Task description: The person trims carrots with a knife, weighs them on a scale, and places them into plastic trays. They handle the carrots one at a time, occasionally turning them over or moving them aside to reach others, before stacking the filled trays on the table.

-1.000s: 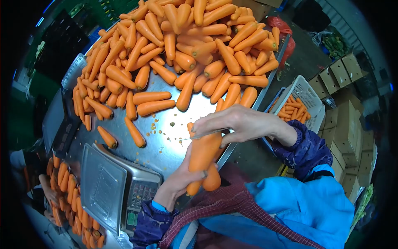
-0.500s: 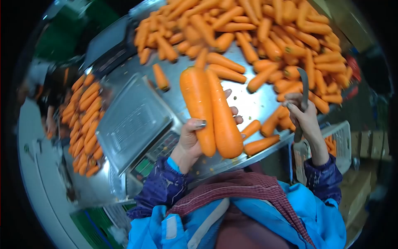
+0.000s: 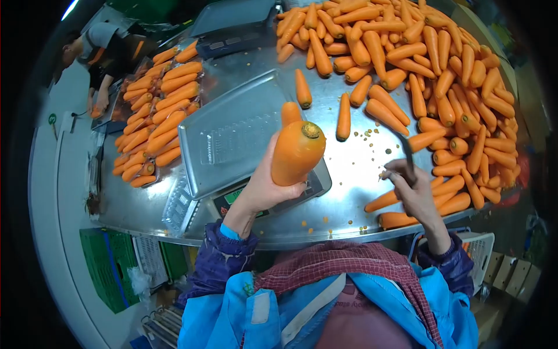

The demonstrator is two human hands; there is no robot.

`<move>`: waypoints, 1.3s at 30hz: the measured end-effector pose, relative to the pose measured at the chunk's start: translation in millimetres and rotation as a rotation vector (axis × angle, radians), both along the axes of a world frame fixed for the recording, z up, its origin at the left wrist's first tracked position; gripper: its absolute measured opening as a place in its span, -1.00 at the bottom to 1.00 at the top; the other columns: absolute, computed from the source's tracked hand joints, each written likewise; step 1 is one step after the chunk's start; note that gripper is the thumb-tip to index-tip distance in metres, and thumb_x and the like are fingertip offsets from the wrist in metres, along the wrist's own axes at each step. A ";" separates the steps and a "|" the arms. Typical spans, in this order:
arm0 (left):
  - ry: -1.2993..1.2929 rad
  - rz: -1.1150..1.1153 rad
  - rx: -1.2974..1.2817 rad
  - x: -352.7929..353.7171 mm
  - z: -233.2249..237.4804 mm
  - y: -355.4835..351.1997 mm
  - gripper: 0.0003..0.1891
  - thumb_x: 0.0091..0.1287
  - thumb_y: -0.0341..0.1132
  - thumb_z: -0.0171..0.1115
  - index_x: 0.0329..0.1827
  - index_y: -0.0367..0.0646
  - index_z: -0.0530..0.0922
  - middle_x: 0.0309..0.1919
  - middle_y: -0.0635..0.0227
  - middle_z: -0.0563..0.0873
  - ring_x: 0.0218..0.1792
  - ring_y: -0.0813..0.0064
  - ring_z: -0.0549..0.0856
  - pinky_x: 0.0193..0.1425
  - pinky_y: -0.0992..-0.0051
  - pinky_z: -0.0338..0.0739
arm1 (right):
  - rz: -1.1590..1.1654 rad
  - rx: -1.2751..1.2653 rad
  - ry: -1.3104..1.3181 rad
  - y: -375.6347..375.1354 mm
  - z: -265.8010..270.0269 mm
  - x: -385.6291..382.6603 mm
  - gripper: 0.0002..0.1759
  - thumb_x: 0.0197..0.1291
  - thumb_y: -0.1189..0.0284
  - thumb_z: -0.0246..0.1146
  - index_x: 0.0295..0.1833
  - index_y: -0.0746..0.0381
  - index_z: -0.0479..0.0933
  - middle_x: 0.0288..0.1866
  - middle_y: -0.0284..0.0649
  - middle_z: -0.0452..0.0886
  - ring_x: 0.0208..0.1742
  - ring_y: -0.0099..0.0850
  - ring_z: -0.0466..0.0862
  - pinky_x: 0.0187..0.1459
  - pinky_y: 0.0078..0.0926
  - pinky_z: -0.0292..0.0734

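My left hand (image 3: 264, 183) is wrapped round large carrots (image 3: 298, 152) above the front edge of the weighing scale (image 3: 232, 131); a cut top end faces the camera and another carrot shows behind it. My right hand (image 3: 414, 189) is closed on the handle of a curved dark knife (image 3: 406, 152), over the metal table (image 3: 349, 168) beside the big carrot pile (image 3: 459, 110). Below that hand a few carrots (image 3: 398, 220) lie near the table's front edge. Small trimmed bits are scattered between my hands.
Packed carrots (image 3: 168, 110) lie in rows on the left, next to stacked clear trays (image 3: 180, 206). A second scale (image 3: 232, 23) stands at the back. Another person (image 3: 110, 43) is at the far left. Green crates (image 3: 107, 267) and a white crate (image 3: 479, 250) are below the table.
The view has shifted to the right. My left hand has moved over the scale's edge and turned its carrots end-on to the camera. My right hand still holds the knife.
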State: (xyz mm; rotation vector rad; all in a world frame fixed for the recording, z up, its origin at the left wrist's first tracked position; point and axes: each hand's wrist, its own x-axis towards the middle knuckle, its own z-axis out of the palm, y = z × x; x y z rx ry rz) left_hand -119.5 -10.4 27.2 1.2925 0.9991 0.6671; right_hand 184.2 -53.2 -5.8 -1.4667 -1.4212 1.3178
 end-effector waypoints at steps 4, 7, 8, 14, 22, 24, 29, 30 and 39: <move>-0.085 -0.015 0.044 4.0 -16.4 -8.4 -0.10 -0.09 -0.46 0.29 0.40 -0.16 0.07 0.09 0.30 0.43 0.13 0.46 0.45 0.24 0.42 0.30 | 0.155 0.596 -0.285 10.6 33.2 -43.9 -0.73 0.04 0.65 0.19 -0.08 0.31 0.49 -0.29 -0.07 0.61 -0.31 -0.20 0.67 -0.33 -0.41 0.56; -0.104 -0.080 -0.003 9.6 -20.2 -12.7 -0.06 -0.09 -0.46 0.29 0.43 -0.16 0.02 0.10 0.30 0.42 0.13 0.47 0.45 0.22 0.43 0.32 | 0.188 0.805 -0.482 16.8 45.9 -56.5 -0.71 -0.01 0.61 0.20 -0.09 0.24 0.49 -0.37 -0.17 0.58 -0.38 -0.24 0.64 -0.43 -0.40 0.53; -0.110 -0.099 -0.008 11.8 -22.2 -13.9 -0.06 -0.09 -0.46 0.29 0.43 -0.16 0.02 0.10 0.30 0.42 0.13 0.47 0.45 0.22 0.43 0.32 | 0.204 0.843 -0.576 17.2 47.7 -56.7 -0.71 -0.01 0.58 0.20 -0.09 0.22 0.49 -0.42 -0.22 0.56 -0.41 -0.30 0.64 -0.48 -0.43 0.51; -0.117 -0.192 -0.081 28.8 -26.3 -16.0 -0.04 -0.10 -0.45 0.30 0.44 -0.18 -0.01 0.09 0.30 0.42 0.09 0.50 0.46 0.15 0.48 0.37 | 0.168 0.872 -0.720 9.9 53.7 -50.7 -0.65 -0.11 0.65 0.23 -0.11 0.24 0.50 -0.49 -0.24 0.53 -0.49 -0.35 0.61 -0.53 -0.44 0.46; -0.208 -0.165 0.195 42.9 -31.3 -25.1 -0.06 -0.09 -0.43 0.32 0.42 -0.18 0.03 0.04 0.34 0.46 0.04 0.49 0.49 0.12 0.44 0.41 | -0.364 0.417 -0.744 9.3 -5.7 41.1 -0.80 0.11 0.60 0.09 -0.13 0.23 0.49 -0.52 -0.10 0.56 -0.47 -0.19 0.62 -0.44 -0.34 0.47; -0.137 -0.214 0.037 35.8 -31.1 -12.9 -0.12 -0.10 -0.46 0.32 0.37 -0.17 0.11 0.06 0.33 0.44 0.07 0.47 0.49 0.19 0.42 0.36 | -0.333 0.484 -0.595 -0.4 -1.2 32.5 -0.77 0.14 0.60 0.07 -0.08 0.24 0.49 -0.52 -0.09 0.56 -0.45 -0.19 0.63 -0.42 -0.35 0.48; 0.192 0.037 0.237 8.1 0.7 10.3 -0.04 -0.20 -0.49 0.32 0.40 -0.20 0.09 0.20 0.21 0.37 0.24 0.39 0.39 0.30 0.43 0.25 | -0.139 0.378 -0.507 -6.7 -21.9 30.8 -0.77 0.17 0.61 0.06 -0.05 0.27 0.49 -0.51 -0.09 0.56 -0.50 -0.24 0.62 -0.46 -0.39 0.47; 0.303 0.069 0.334 -9.9 -3.8 22.6 -0.03 -0.23 -0.49 0.33 0.39 -0.18 0.11 0.20 0.16 0.40 0.24 0.26 0.42 0.30 0.40 0.28 | -0.131 0.375 -0.505 -10.0 -29.3 33.6 -0.78 0.19 0.61 0.05 -0.05 0.28 0.50 -0.53 -0.12 0.55 -0.55 -0.31 0.61 -0.50 -0.43 0.45; 1.195 -0.090 0.620 -104.7 -27.7 66.4 -0.10 -0.18 -0.12 0.47 0.32 0.01 0.26 0.01 0.24 0.50 0.11 0.21 0.47 0.12 0.16 0.30 | -0.133 0.138 -0.346 -27.4 -32.9 27.8 -0.82 0.29 0.62 -0.01 -0.10 0.36 0.50 -0.56 -0.29 0.46 -0.57 -0.61 0.43 -0.52 -0.63 0.31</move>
